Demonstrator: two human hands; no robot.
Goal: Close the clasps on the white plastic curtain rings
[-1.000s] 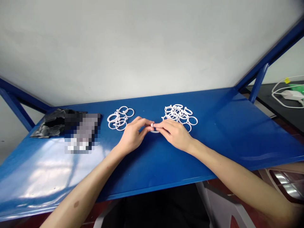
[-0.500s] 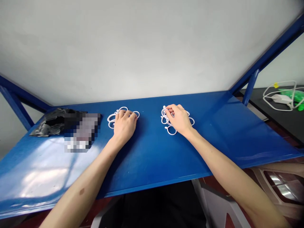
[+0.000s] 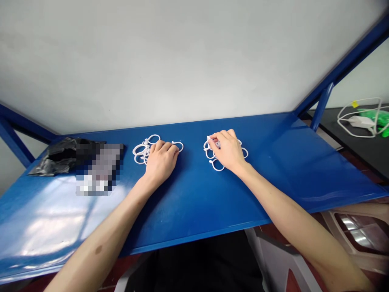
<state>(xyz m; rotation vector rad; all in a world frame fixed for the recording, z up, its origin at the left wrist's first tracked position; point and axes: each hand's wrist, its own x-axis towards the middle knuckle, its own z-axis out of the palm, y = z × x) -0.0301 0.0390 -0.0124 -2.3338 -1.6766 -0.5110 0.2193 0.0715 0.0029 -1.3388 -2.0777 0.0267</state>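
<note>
Two loose heaps of thin white plastic rings, each ring with a small knob, lie on the blue table [image 3: 188, 194]. Over the right side of the left heap [image 3: 140, 149] is my left hand [image 3: 162, 160], knuckles up. Its fingers are closed at the edge of a single white ring [image 3: 182, 146], which sticks out to the right of the heap. My right hand [image 3: 230, 150] covers much of the right heap [image 3: 217, 165]. Its thumb and fingers are curled together around a white ring at the heap's upper left; the fingertips are partly hidden.
A crumpled black plastic bag [image 3: 65, 156] lies at the table's left, beside a blurred-out flat object [image 3: 101, 166]. Blue frame bars [image 3: 322, 106] rise at both ends. On a dark surface at far right are a white cable [image 3: 361, 121] and green plastic [image 3: 381, 119].
My left hand has slid a little right with one ring, away from the left heap, uncovering more of it. My right hand stays at its heap, fingers shifted slightly. The view has shifted a little.
</note>
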